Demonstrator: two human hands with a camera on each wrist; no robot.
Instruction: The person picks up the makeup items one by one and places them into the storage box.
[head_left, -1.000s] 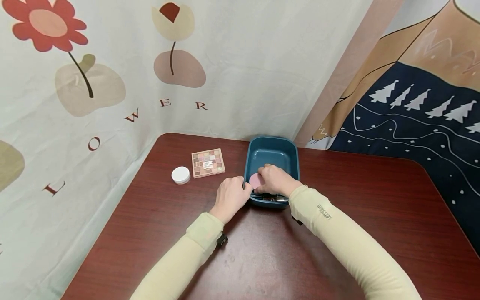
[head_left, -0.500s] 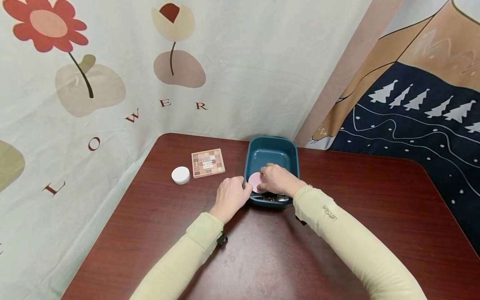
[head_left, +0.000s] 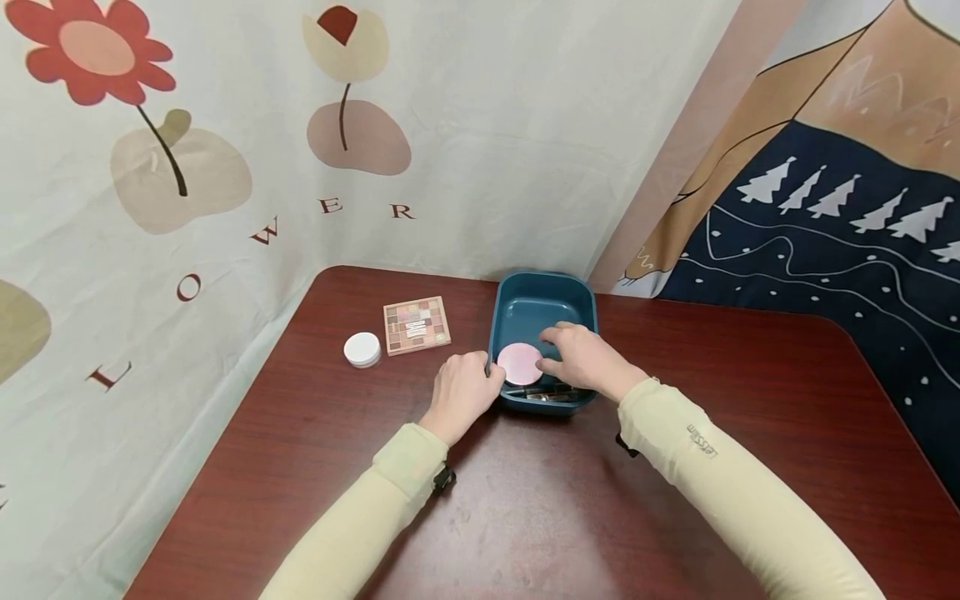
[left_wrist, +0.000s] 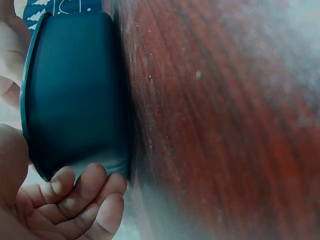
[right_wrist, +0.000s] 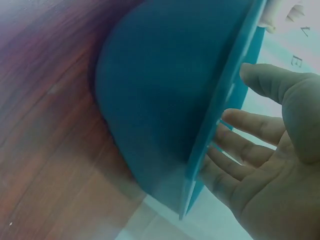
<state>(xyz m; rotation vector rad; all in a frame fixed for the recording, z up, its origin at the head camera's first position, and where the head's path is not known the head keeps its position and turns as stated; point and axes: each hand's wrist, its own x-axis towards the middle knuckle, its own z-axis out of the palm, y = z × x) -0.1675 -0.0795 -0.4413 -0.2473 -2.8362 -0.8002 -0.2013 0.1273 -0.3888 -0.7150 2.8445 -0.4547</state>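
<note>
A dark teal tub [head_left: 581, 296] stands on the red-brown table [head_left: 525, 500]. My left hand [head_left: 486, 372] grips its near left wall; in the left wrist view the fingers [left_wrist: 87, 192] curl against the tub's outer wall [left_wrist: 75, 100]. Inside the tub, near its left side, a round pink compact [head_left: 519, 363] lies flat. My right hand [head_left: 558, 348] hovers over the tub just right of the compact and holds nothing. The right wrist view shows its fingers [right_wrist: 240, 150] spread beside the tub's rim [right_wrist: 220, 100]. Dark slim items [head_left: 543, 394] lie at the tub's near end.
An eyeshadow palette [head_left: 416, 325] and a small white round jar [head_left: 362, 350] lie on the table left of the tub. Printed cloth hangs close behind the table's far and left edges [head_left: 225, 167].
My right hand has let go of the pink compact and drawn to the right. The compact now lies uncovered in the tub. The left hand has stayed on the tub.
</note>
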